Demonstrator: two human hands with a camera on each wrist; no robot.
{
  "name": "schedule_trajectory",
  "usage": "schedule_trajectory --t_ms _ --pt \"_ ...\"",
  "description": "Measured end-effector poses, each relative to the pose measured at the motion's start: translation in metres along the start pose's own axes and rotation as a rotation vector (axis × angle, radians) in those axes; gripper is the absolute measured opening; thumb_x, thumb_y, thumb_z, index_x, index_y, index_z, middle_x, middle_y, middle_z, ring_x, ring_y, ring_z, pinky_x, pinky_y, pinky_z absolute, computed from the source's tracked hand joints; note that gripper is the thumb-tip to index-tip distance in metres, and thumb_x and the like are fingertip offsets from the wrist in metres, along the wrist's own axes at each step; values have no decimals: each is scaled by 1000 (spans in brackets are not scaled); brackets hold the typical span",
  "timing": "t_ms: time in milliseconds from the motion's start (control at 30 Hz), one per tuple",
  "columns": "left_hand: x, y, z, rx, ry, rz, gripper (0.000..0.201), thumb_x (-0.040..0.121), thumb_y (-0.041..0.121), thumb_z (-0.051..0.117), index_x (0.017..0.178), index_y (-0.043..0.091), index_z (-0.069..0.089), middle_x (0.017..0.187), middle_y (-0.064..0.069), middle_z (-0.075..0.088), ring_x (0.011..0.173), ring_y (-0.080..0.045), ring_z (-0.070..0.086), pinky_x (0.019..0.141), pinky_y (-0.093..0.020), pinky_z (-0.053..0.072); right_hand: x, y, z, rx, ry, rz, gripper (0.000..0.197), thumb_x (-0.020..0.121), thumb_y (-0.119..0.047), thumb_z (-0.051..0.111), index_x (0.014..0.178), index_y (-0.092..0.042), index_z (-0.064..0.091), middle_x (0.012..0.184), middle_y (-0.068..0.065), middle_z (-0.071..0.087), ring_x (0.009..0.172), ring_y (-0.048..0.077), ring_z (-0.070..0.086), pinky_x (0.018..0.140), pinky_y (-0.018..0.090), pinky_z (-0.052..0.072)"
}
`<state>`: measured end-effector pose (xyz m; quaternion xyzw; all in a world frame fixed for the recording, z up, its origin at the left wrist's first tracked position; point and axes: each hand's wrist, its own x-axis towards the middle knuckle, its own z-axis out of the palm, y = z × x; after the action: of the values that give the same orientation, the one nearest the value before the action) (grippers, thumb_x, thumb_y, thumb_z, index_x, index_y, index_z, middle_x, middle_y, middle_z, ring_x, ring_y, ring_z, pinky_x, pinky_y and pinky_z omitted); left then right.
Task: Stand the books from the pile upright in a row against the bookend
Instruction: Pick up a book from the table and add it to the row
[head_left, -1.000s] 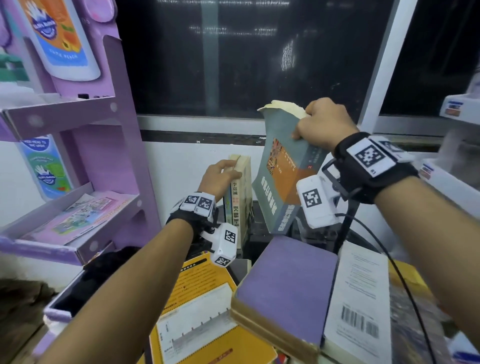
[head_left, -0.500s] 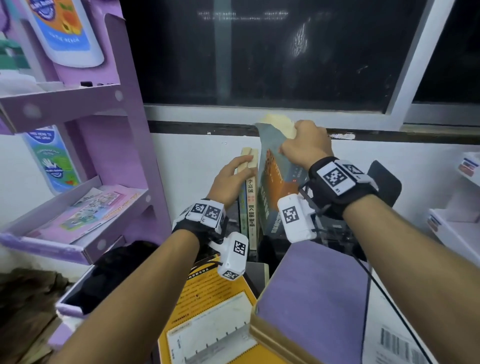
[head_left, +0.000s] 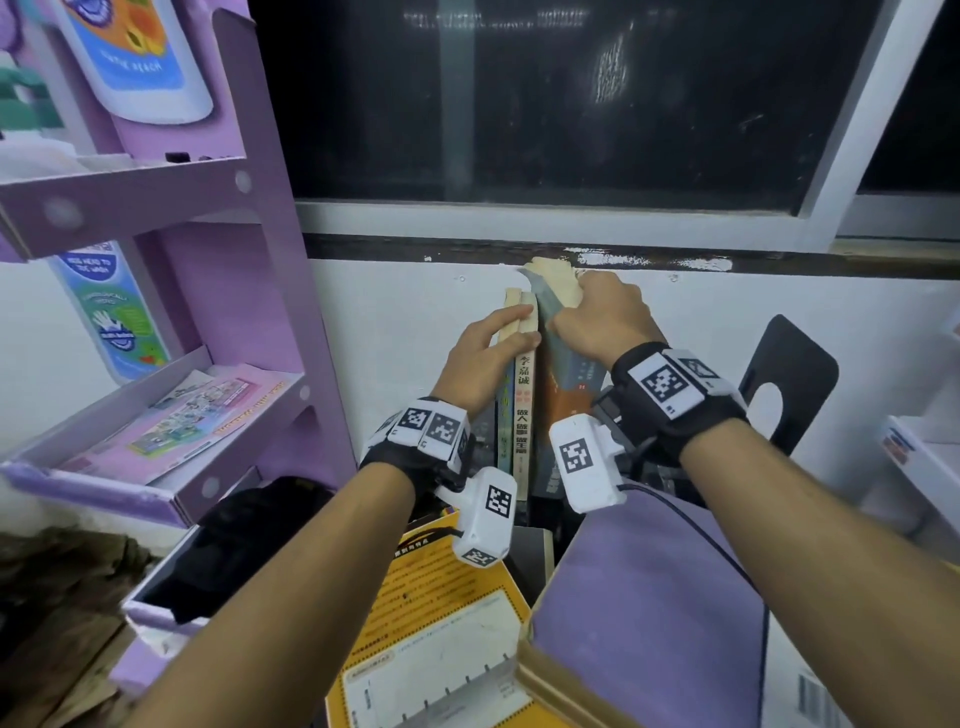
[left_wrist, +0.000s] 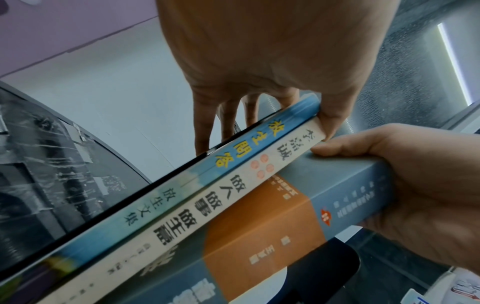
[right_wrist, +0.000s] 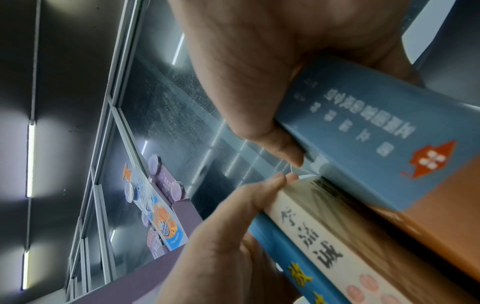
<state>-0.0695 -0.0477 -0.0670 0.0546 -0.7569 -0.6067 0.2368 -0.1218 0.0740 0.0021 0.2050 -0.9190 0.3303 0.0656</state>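
Two thin books stand upright by the wall: a blue-spined book and a cream-spined book. My left hand holds their tops, fingers down the blue book's far side and thumb on the cream spine. My right hand grips the top of a thick grey-blue and orange book, which stands nearly upright against the cream book's right side. A black bookend stands apart to the right. Another dark plate lies against the blue book's left.
The pile lies in front: a purple book, a yellow book and a white cover with a barcode. A purple display rack stands at the left, the white wall and dark window behind, white boxes at the right.
My right hand has brought the thick book down and left, from tilted in the air to nearly upright against the cream book. My left hand stays on the two standing books.
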Motion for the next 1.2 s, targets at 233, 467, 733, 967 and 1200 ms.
schedule_trajectory --t_ms 233,467,733,967,1200 --pt "-3 0 -1 8 -34 -4 42 65 58 61 106 51 62 130 3 58 119 -21 56 103 -48 44 -3 -5 0 81 -61 -52 24 87 -40 61 86 -17 56 93 6 61 83 25 59 51 25 41" --pt "-7 -12 -20 -56 -162 -34 69 82 33 73 141 40 39 126 10 60 110 -20 64 90 -46 55 -9 -5 -7 173 -171 -65 20 91 -39 58 100 -25 46 92 0 53 85 21 61 73 34 55" --pt "-7 -13 -23 203 -120 96 79 71 21 83 138 34 41 123 3 59 105 -10 62 79 -23 57 -13 -1 -1 143 -295 -57 55 81 -45 68 125 -20 46 107 7 64 79 21 69 52 38 60" --pt "-6 -13 -25 226 -133 104 83 68 21 85 138 33 41 126 3 58 98 -1 60 76 -17 56 -13 1 -1 149 -326 -80 48 86 -41 63 125 -19 47 106 8 67 78 25 72 59 45 61" --pt "-5 -13 -32 276 -242 83 91 64 19 88 135 43 36 129 4 58 114 -14 58 89 -25 54 -12 4 0 167 -332 -85 52 84 -42 68 126 -20 46 105 5 68 81 23 72 61 44 61"
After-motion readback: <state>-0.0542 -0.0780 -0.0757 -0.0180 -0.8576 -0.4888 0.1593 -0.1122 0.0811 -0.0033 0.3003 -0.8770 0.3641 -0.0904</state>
